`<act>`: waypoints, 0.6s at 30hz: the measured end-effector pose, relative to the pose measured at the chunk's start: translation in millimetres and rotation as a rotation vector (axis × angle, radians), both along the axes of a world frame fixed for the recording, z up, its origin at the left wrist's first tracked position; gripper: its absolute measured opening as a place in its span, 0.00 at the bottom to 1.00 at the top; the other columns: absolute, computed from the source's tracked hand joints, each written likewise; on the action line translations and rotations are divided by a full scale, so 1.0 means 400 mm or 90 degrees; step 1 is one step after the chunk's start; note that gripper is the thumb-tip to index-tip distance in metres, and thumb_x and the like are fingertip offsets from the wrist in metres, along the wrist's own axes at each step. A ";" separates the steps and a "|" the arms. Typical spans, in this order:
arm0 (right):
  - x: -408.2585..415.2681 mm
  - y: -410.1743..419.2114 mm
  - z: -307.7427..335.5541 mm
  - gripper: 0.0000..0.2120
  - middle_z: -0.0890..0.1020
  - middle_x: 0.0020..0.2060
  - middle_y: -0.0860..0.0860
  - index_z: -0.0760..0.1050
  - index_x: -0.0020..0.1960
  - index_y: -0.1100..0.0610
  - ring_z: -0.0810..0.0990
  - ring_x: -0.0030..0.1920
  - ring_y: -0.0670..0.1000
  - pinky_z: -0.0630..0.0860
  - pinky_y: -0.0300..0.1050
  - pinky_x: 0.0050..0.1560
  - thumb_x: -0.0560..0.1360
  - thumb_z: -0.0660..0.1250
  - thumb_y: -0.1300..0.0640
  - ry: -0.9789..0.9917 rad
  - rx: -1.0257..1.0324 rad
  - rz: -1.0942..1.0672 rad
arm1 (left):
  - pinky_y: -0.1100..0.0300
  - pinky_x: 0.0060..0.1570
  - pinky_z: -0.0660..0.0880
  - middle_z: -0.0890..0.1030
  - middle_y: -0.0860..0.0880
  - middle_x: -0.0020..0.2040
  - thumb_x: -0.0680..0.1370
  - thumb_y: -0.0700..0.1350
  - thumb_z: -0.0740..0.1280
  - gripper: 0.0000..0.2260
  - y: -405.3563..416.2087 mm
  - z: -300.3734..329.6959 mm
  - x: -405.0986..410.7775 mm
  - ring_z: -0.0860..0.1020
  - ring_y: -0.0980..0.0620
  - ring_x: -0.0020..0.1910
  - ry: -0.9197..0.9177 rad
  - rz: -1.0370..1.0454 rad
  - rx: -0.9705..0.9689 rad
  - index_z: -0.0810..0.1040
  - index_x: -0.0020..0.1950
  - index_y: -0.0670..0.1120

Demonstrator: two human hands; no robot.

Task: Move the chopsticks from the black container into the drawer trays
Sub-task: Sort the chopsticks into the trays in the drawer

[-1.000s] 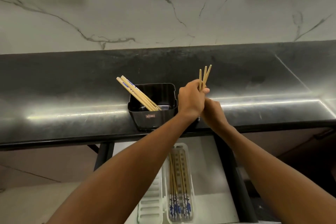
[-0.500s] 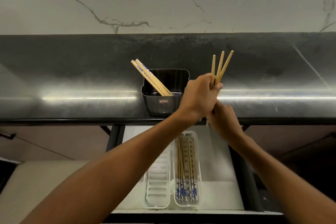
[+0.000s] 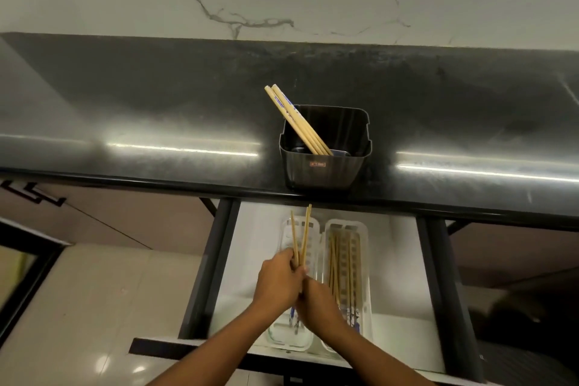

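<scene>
We gripped a bundle of chopsticks (image 3: 300, 236) in our left hand (image 3: 279, 283) and right hand (image 3: 316, 299), tips jutting beyond both. They hung over the left drawer tray (image 3: 283, 337); more leaned in the black container (image 3: 322, 166) on the tabletop (image 3: 156, 122).

Both hands (image 3: 294, 287) grip chopsticks (image 3: 300, 233) over the left tray (image 3: 283, 230).

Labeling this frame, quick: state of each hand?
Left hand: grips the bundle of chopsticks above the left tray.
Right hand: curled around the bundle's lower end.
</scene>
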State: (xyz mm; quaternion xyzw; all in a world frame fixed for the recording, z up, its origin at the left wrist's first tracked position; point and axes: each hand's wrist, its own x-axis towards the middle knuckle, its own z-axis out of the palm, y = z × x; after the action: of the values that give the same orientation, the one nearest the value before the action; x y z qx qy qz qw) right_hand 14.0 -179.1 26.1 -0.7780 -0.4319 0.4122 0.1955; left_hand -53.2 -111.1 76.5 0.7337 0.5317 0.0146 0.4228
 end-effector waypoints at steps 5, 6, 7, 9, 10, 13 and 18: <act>-0.005 0.055 -0.039 0.12 0.73 0.28 0.50 0.65 0.33 0.55 0.69 0.25 0.46 0.64 0.39 0.25 0.76 0.58 0.60 -0.001 -0.191 0.022 | 0.61 0.36 0.70 0.78 0.46 0.36 0.77 0.39 0.63 0.09 0.020 -0.104 0.011 0.77 0.48 0.39 0.086 0.020 -0.051 0.74 0.37 0.45; -0.006 0.063 -0.042 0.11 0.77 0.33 0.51 0.67 0.35 0.55 0.73 0.29 0.48 0.65 0.38 0.27 0.76 0.58 0.59 0.002 -0.218 0.035 | 0.60 0.37 0.70 0.80 0.44 0.39 0.77 0.38 0.62 0.08 0.025 -0.119 0.018 0.78 0.46 0.41 0.104 0.016 -0.061 0.76 0.38 0.43; -0.006 0.073 -0.045 0.09 0.81 0.40 0.54 0.71 0.39 0.56 0.77 0.36 0.51 0.66 0.38 0.33 0.77 0.58 0.58 0.003 -0.241 0.049 | 0.60 0.38 0.71 0.82 0.42 0.42 0.76 0.38 0.61 0.08 0.031 -0.133 0.024 0.79 0.44 0.44 0.119 0.010 -0.073 0.78 0.40 0.41; -0.004 0.091 -0.056 0.09 0.82 0.47 0.55 0.76 0.48 0.58 0.79 0.45 0.54 0.67 0.40 0.37 0.77 0.58 0.58 0.004 -0.270 0.032 | 0.59 0.44 0.74 0.83 0.42 0.49 0.76 0.38 0.62 0.09 0.045 -0.157 0.033 0.80 0.44 0.50 0.141 0.006 -0.098 0.82 0.48 0.40; -0.003 0.096 -0.058 0.08 0.81 0.43 0.53 0.76 0.46 0.57 0.78 0.44 0.53 0.68 0.39 0.34 0.76 0.58 0.59 0.014 -0.287 0.016 | 0.60 0.47 0.74 0.83 0.42 0.51 0.76 0.39 0.63 0.09 0.052 -0.164 0.035 0.80 0.45 0.52 0.149 0.007 -0.111 0.82 0.51 0.41; 0.000 0.109 -0.051 0.08 0.73 0.30 0.48 0.74 0.39 0.56 0.74 0.30 0.48 0.64 0.38 0.22 0.76 0.60 0.62 0.025 -0.334 -0.010 | 0.59 0.52 0.75 0.82 0.43 0.55 0.76 0.39 0.64 0.11 0.073 -0.183 0.035 0.79 0.45 0.55 0.155 0.028 -0.149 0.82 0.55 0.42; 0.003 0.115 -0.023 0.09 0.74 0.30 0.51 0.72 0.36 0.58 0.74 0.29 0.50 0.71 0.41 0.23 0.75 0.64 0.63 0.034 -0.373 -0.059 | 0.57 0.54 0.76 0.81 0.41 0.56 0.76 0.41 0.64 0.12 0.074 -0.185 0.033 0.79 0.44 0.55 0.161 0.069 -0.173 0.80 0.58 0.40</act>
State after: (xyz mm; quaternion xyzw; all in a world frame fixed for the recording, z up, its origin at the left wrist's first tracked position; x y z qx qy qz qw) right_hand 15.3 -132.9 17.0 -0.8091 -0.2534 0.5302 -0.0081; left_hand -40.1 -81.4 2.5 0.6361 0.6164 -0.1272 0.4463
